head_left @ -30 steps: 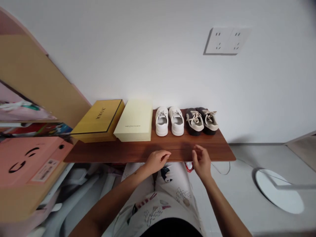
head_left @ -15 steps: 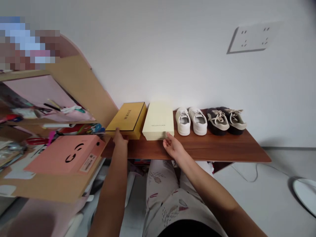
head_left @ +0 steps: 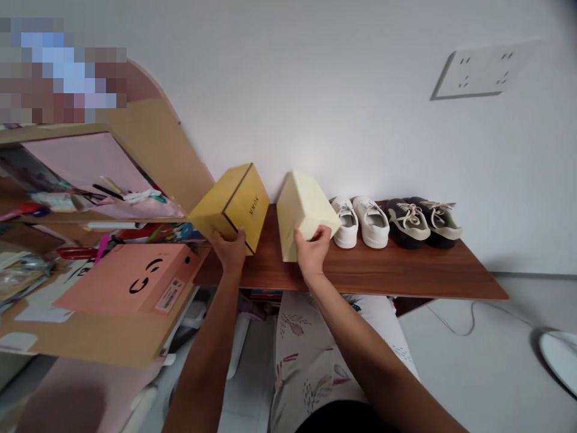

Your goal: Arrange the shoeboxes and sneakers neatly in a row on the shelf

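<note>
My left hand (head_left: 231, 248) grips the near end of a yellow shoebox (head_left: 229, 201) with dark edging, which is tilted up on its side. My right hand (head_left: 312, 248) is closed on the near end of a cream shoebox (head_left: 311, 201), also tipped over onto an edge. Both boxes are over the left part of a dark red-brown wooden shelf (head_left: 360, 270), with a gap between them. To the right of the cream box stand white sneakers (head_left: 370, 222), the nearer one partly behind it. Black-and-beige lace-up shoes (head_left: 410, 222) are further right.
At the left, a pink box (head_left: 130, 276) lies on a light wooden desk (head_left: 90, 343) below cluttered shelves. A white wall with a socket plate (head_left: 487, 71) rises behind. A cable (head_left: 460, 331) and a round white object (head_left: 561, 358) are on the floor.
Both shoeboxes lay flat before; now they are tilted in opposite directions, their tops turned toward each other or away. My hands have taken firmer hold of them. The view has shifted slightly.
</note>
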Available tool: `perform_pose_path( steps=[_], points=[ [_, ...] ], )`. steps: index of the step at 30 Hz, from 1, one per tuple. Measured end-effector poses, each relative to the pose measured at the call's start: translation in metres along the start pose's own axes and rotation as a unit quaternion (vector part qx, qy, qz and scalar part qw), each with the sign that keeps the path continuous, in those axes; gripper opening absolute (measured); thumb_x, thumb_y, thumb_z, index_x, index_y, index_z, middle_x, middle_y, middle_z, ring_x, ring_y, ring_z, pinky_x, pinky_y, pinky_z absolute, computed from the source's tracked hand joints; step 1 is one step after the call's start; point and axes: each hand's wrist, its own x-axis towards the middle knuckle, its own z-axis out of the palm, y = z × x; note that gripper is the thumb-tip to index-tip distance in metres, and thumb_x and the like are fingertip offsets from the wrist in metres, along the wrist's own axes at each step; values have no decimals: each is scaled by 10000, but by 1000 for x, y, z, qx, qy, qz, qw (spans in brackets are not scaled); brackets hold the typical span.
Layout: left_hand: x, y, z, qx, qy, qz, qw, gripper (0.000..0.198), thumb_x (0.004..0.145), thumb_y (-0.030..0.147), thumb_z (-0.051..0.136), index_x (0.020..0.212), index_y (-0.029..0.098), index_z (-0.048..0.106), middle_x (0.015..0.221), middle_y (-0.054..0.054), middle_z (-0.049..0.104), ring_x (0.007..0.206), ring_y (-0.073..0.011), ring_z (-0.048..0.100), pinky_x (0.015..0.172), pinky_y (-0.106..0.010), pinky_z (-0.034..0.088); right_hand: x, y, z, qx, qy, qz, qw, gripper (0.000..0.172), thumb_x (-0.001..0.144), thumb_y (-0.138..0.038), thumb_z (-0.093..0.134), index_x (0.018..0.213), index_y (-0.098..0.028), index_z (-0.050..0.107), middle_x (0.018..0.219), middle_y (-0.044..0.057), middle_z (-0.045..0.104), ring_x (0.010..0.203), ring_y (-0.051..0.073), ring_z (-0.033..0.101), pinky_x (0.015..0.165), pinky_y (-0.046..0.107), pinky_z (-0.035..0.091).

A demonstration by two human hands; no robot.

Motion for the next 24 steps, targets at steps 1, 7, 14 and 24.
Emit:
perform_pose_path(
  steps=[1, 7, 14, 24],
  points=[
    [-1, 0, -4, 65, -31, 66, 995, 391, 687, 309, 759, 960, 191, 506, 1133, -130, 563, 1199, -318, 504, 1048, -474, 411, -1, -5, -4, -52, -51, -88, 993, 332, 822, -410, 629, 1034, -213, 466, 964, 48, 547, 906, 201, 532, 814, 310, 474],
    [-9, -14, -27, 316, -226, 292, 874, 119, 848, 226, 531, 957, 179, 545, 1101, -184, 543, 1125, -369, 502, 987, -506, 391, -4, 1, -14, -300, -259, -359, 845, 291, 952, -146, 393, 1176, -184, 574, 1106, 127, 587, 986, 264, 504, 855, 368, 413],
    [-22, -46, -21, 377, -363, 352, 776, 124, 892, 263, 479, 907, 196, 582, 970, -130, 563, 989, -303, 523, 914, -433, 416, -2, 48, -9, -403, -309, -375, 775, 280, 987, -140, 362, 1109, -196, 609, 1088, 117, 600, 938, 250, 499, 810, 364, 393],
    [-14, -72, -12, 324, -352, 310, 821, 171, 904, 355, 534, 849, 202, 586, 946, -115, 603, 973, -273, 542, 920, -391, 411, -9, 71, 5, -442, -304, -355, 766, 268, 1006, -170, 352, 1074, -186, 611, 1103, 117, 597, 947, 247, 494, 793, 358, 370]
  ],
)
